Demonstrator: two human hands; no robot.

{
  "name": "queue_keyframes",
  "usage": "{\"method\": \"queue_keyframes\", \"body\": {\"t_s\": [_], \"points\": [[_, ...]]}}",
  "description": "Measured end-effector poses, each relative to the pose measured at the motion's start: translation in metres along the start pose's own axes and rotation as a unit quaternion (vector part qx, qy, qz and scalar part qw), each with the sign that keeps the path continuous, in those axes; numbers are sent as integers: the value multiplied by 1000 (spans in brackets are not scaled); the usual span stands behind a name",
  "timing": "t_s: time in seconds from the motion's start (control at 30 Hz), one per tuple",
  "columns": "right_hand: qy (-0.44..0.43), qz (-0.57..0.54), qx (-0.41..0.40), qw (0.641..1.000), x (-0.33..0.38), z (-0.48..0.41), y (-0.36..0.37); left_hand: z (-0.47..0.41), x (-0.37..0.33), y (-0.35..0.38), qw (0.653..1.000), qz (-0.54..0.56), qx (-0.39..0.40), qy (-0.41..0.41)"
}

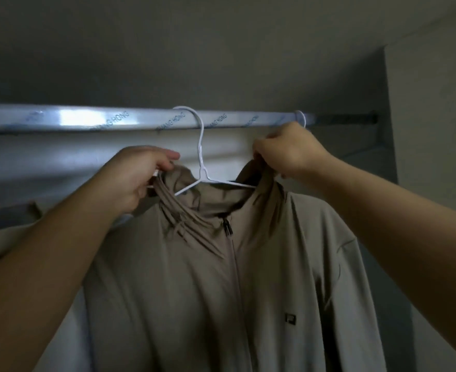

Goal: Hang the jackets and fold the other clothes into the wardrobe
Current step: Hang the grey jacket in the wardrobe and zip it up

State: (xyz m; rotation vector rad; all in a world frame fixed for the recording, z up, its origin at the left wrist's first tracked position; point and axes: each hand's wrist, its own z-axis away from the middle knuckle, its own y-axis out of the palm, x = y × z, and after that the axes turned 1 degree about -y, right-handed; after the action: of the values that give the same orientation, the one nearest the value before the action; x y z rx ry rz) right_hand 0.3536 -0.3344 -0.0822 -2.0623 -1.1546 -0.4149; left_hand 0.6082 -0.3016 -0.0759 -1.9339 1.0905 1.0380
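Between the left hand (138, 175) and right hand (288, 151), both gripping its collar, a beige jacket (194, 277) is hung on a white hanger (202, 162) hooked over the rail (87, 119) above.

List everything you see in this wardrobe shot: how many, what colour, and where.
rail: one, silvery with blue print on its wrapping, running across the upper wardrobe
hanger: one, white, hook over the rail near the middle
second hook: one, white, on the rail just behind the right hand; the rest is hidden
jacket: one, beige, draped on the hanger below the rail
zip pull: one, dark, just under the collar
logo: one, dark square, on the jacket's chest
left hand: one, grips the collar at the hanger's end
right hand: one, pinches the collar's other side
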Motion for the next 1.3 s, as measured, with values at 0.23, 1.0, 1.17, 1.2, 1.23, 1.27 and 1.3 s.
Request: {"method": "queue_keyframes", "body": {"t_s": [0.23, 1.0, 1.17, 1.2, 1.23, 1.27, 1.3], "points": [[-156, 176, 52, 971, -55, 44, 5, 30, 53, -15, 925, -354, -90, 102], [-206, 249, -108, 940, -109, 80, -18, 80, 121, -51, 786, -411, -426, 176], [-173, 228, -87, 954, -107, 83, -26, 78, 120, -52, 808, -379, -425, 150], [-172, 225, -91, 955, -107, 86, -25, 77, 122, -51, 818, -373, -415, 138], [-171, 223, -91, 955, -107, 90, -24, 77, 123, -49, 827, -375, -400, 122], [-170, 221, -87, 956, -107, 93, -22, 77, 124, -47, 832, -387, -383, 107], [-170, 218, -83, 957, -107, 95, -22, 78, 125, -45, 832, -402, -369, 99]]}}
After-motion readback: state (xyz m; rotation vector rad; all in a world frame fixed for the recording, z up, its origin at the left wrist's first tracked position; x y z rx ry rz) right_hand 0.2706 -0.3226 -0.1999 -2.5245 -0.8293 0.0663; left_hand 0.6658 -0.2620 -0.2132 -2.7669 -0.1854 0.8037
